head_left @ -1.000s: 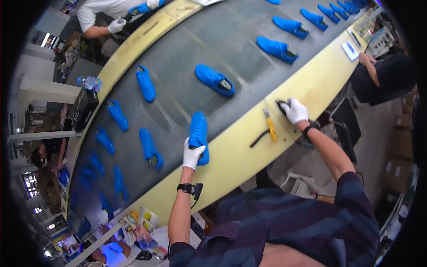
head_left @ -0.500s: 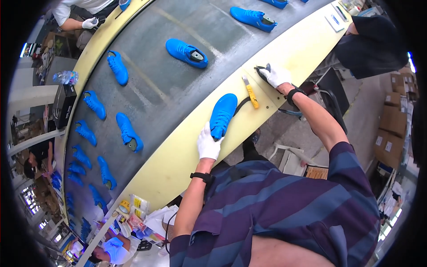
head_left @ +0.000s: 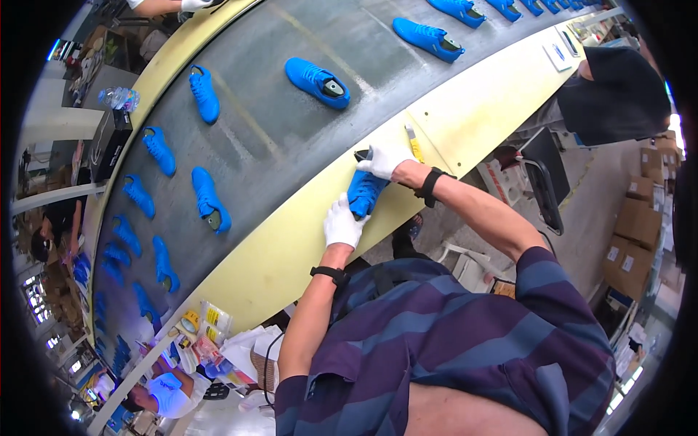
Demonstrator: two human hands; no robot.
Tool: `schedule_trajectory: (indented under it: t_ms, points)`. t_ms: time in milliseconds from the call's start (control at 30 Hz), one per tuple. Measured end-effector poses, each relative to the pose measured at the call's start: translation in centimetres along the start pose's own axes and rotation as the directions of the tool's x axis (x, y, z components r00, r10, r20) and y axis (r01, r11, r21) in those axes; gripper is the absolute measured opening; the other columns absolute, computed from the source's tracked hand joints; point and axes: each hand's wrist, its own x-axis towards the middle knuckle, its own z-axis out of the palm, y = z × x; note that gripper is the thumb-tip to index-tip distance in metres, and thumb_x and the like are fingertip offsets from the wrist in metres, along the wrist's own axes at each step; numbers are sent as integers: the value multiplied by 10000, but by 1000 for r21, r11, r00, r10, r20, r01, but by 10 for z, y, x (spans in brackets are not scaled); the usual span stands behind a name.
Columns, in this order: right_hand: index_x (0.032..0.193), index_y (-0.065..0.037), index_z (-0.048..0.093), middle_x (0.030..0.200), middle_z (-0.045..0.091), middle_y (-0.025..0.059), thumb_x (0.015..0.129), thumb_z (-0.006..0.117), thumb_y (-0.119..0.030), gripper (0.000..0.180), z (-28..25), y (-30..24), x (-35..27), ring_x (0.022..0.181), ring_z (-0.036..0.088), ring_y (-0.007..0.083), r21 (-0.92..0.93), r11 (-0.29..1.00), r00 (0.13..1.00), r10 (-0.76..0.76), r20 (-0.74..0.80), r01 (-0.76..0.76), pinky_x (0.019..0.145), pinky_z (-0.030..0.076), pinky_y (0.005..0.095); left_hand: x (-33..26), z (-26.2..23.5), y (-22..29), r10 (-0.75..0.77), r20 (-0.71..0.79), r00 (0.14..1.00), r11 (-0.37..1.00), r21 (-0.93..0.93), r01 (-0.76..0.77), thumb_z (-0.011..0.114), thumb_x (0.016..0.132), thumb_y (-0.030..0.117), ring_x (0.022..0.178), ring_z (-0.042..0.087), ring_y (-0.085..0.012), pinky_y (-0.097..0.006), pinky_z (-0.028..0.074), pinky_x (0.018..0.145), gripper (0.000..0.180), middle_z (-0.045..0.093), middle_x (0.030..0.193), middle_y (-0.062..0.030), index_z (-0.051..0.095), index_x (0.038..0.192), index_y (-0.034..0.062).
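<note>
Grey belt, biggest thing, curves from lower left to upper right, spaced blue shoes along it in two rows at left. Yellow tabletop runs along its near side, between belt and person; another yellow strip edges the far side. Striped shirt on the person fills lower middle. Co-worker in dark clothes at upper right, beside tabletop. Brown boxes stacked far right. Dark chair near that co-worker. Second co-worker, pale top, lower left.

Blue shoe in work: over the near part of tabletop, laces up, heel end toward the person, toe end away and mostly covered. Can't tell if it rests on the surface. Both hands white-gloved, black band on each wrist. Left hand grips shoe at heel end. Right hand over toe end, fingers closed on a dark tool; tool mostly hidden, kind unclear, contact with shoe unclear.

Clear bottle on black box at far left. White pad on tabletop by dark-clothed co-worker. Yellow cutter lies on tabletop just beside right hand, partly covered.
</note>
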Motion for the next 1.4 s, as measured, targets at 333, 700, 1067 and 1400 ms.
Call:
schedule_trajectory:
  t_ms: [333,700,1067,1400]
  points:
    - [966,9,747,835,743,215,882,808,-468,488,-27,40,-57,805,746,349,306,944,983,159,-91,-124,754,580,417,7,-7,-41,-67,401,914,714,-620,325,704,1005,421,770,712,-174,-320,531,542,562,754,1110,-111,624,1360,-8]
    - [987,-23,688,828,739,209,900,797,-481,479,17,-27,-82,794,748,385,294,955,999,-32,-14,35,721,585,458,11,-4,-34,-61,435,898,724,-600,340,641,1012,250,991,717,-196,-345,590,824,507,731,1213,-127,566,1449,5]
    - [1029,-25,714,910,741,259,918,755,-493,482,-33,37,-112,891,741,432,92,994,983,45,181,-62,801,573,489,6,14,-35,-84,434,897,713,-603,358,673,993,306,967,725,-215,-353,613,656,568,710,1261,-136,551,1447,-14]
    - [1130,-9,747,1060,760,239,962,724,-424,448,-98,193,3,972,736,409,-46,942,878,291,-380,-333,846,580,488,4,18,4,-175,378,909,714,-587,381,703,980,347,958,716,-194,-366,622,703,569,726,1185,-108,585,1430,19]
